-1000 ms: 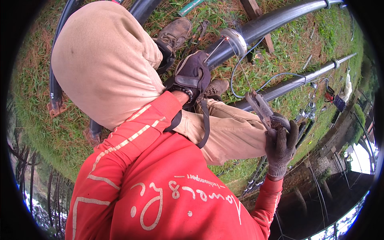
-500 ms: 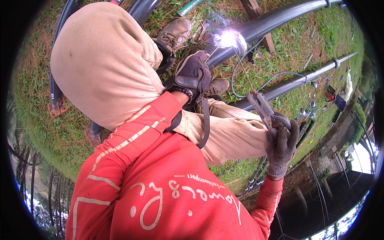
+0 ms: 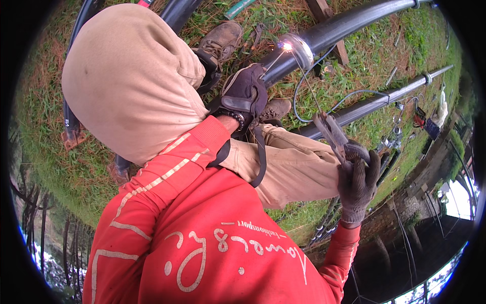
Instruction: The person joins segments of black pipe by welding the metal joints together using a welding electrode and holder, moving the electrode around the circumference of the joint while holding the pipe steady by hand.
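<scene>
My left hand (image 3: 245,93), in a dark padded glove, is closed on a thin metal rod (image 3: 274,64) whose far end points at a black pipe (image 3: 344,31). In a grey knit glove, my right hand (image 3: 358,185) grips a welding electrode holder (image 3: 331,134). From its jaws a welding electrode (image 3: 307,80) runs up to a silvery band (image 3: 302,51) around the pipe. A small orange-white glow shows where electrode and rod tips come close together at the band. Whether the tips touch the metal is too small to tell.
A wooden beam (image 3: 340,49) lies under the pipe. A second black pipe (image 3: 369,105) with a pale ring runs across the grass, with a grey cable (image 3: 297,93) looping near it. Metal fittings (image 3: 392,137) and a white glove-like item (image 3: 442,109) lie at right.
The large bright arc with smoke at the band has shrunk to a small glow, and the band now shows clearly. Both hands have hardly moved and keep their holds.
</scene>
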Demonstrator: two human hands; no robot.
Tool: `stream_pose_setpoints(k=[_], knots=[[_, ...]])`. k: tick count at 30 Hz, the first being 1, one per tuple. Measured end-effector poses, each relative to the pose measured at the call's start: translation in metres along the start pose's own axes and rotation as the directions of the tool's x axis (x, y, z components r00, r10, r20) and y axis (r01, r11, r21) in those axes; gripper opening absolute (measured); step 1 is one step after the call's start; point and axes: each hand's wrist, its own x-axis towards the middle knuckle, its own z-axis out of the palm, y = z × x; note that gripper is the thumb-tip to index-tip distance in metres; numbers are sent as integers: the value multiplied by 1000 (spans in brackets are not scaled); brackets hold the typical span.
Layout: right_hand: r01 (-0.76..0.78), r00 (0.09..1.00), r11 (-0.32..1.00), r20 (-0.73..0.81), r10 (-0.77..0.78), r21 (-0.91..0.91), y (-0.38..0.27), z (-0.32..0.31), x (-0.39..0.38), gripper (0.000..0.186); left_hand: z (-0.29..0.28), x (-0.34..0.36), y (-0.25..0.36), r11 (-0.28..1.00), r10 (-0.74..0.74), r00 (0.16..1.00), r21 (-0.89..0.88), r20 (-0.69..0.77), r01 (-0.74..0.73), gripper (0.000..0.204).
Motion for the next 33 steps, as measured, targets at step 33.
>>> stream_pose_setpoints(k=[33], knots=[[4, 1000, 1000, -14, -4, 16, 4, 3, -1, 40, -5, -1, 8, 1000, -16, 1000, 16, 6, 16, 29]])
